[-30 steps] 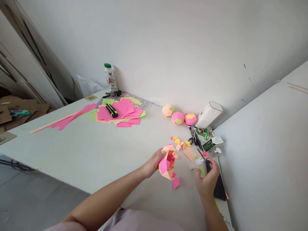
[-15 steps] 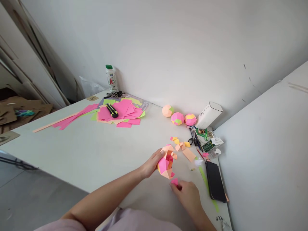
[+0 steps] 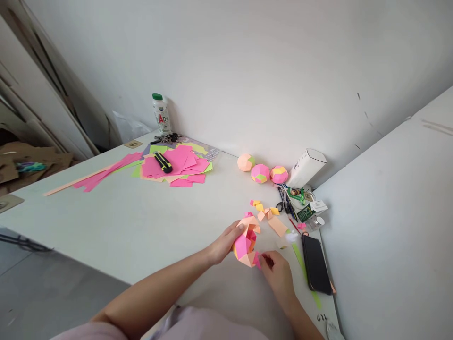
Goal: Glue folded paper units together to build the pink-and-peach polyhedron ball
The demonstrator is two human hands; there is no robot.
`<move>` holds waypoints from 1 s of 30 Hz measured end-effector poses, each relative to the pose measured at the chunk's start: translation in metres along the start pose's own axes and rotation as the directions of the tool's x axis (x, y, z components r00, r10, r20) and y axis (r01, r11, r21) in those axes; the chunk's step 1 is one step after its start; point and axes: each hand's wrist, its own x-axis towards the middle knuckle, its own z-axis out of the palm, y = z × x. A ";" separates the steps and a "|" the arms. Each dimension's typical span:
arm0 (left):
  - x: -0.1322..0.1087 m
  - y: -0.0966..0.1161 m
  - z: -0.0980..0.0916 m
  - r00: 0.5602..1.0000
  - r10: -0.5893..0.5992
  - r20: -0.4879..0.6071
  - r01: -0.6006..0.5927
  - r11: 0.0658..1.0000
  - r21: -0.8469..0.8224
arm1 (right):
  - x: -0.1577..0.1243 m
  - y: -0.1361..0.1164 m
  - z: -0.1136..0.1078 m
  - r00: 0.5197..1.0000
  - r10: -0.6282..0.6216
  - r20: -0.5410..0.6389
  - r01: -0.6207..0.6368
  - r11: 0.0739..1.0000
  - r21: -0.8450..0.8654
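My left hand [image 3: 225, 243] grips a partly built paper ball [image 3: 243, 248] of pink, peach and yellow folded facets. Its open side, facing right, shows the hollow inside. At the ball's lower right edge, my right hand [image 3: 278, 274] pinches a small pink paper piece [image 3: 257, 260] between thumb and finger; whether that piece is joined to the ball I cannot tell. Just beyond the ball lie several small folded paper pieces [image 3: 260, 207] in yellow, pink and peach, with a peach paper rectangle [image 3: 278, 226] beside them.
Three paper balls [image 3: 260, 174] sit by the wall near a white box [image 3: 307, 167]. Scissors [image 3: 282, 200], a clear jar [image 3: 315, 223] and a black phone [image 3: 316, 264] line the right edge. A cutter knife [image 3: 163, 162] rests on pink paper sheets [image 3: 182, 160], with a bottle [image 3: 162, 115] behind.
My right hand has moved up with the pink piece, from below the ball to its lower right edge. My left hand still holds the ball in nearly the same place.
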 end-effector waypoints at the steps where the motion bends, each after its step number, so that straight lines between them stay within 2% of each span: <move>1: 0.000 0.000 0.000 1.000 -0.002 -0.004 0.002 1.000 0.006 | 0.001 0.001 0.001 1.000 -0.007 -0.011 0.007 1.000 0.019; 6: 0.001 0.000 -0.003 1.000 -0.006 -0.018 0.006 0.999 0.033 | 0.005 0.005 -0.002 0.999 0.032 -0.025 -0.030 0.995 0.095; 12: 0.001 0.002 -0.006 0.999 0.016 -0.036 -0.015 1.000 0.026 | 0.005 0.005 -0.011 0.998 0.010 -0.067 -0.019 0.990 -0.138; 17: 0.000 0.004 -0.005 0.999 0.011 -0.044 -0.010 0.999 0.039 | 0.005 0.003 -0.009 0.998 0.001 -0.059 -0.012 0.982 -0.187; 25: 0.000 0.004 -0.003 0.999 -0.021 -0.040 0.021 1.000 0.006 | 0.007 0.008 -0.005 0.997 -0.036 -0.062 0.036 0.999 0.003; 30: 0.003 0.000 0.003 0.993 -0.111 -0.037 0.108 0.990 -0.088 | 0.008 0.009 -0.005 0.996 -0.045 -0.075 0.050 0.996 0.069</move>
